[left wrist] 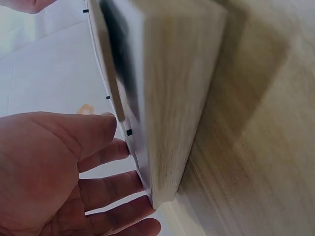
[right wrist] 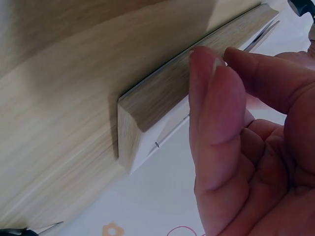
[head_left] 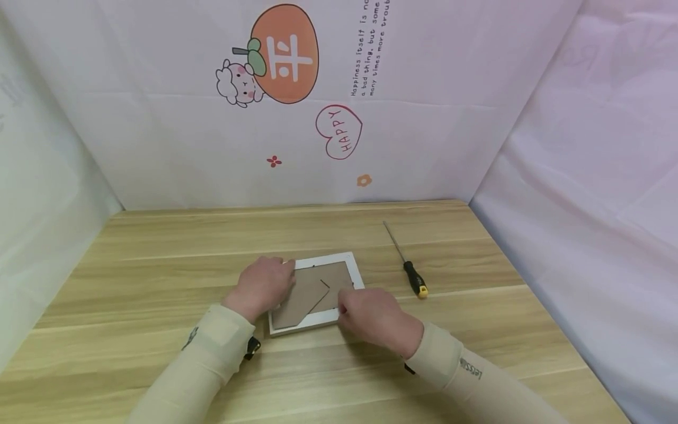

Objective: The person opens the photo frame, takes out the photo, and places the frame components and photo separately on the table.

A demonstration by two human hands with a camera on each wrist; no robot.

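Observation:
A white-edged picture frame point(head_left: 323, 317) lies face down on the wooden table, its brown backing board point(head_left: 339, 274) up. On the board, a brown stand flap point(head_left: 299, 306) reaches past the near left edge, and in the left wrist view a gap shows under a brown board edge. My left hand point(head_left: 263, 284) is at the left side, with extended fingertips touching the frame and the thumb point(left wrist: 101, 129) beside the board's edge. At the near right corner, my right hand point(head_left: 373, 315) has curled fingers, thumb and forefinger close together at the frame's side. Small black tabs point(left wrist: 129, 132) line the backing.
To the right of the frame lies a screwdriver point(head_left: 413, 278) with a black and yellow handle, its shaft pointing away. White printed cloth point(head_left: 180, 153) stands behind the table and along both sides. Each wrist carries a small black device point(head_left: 252, 347) near the cuff.

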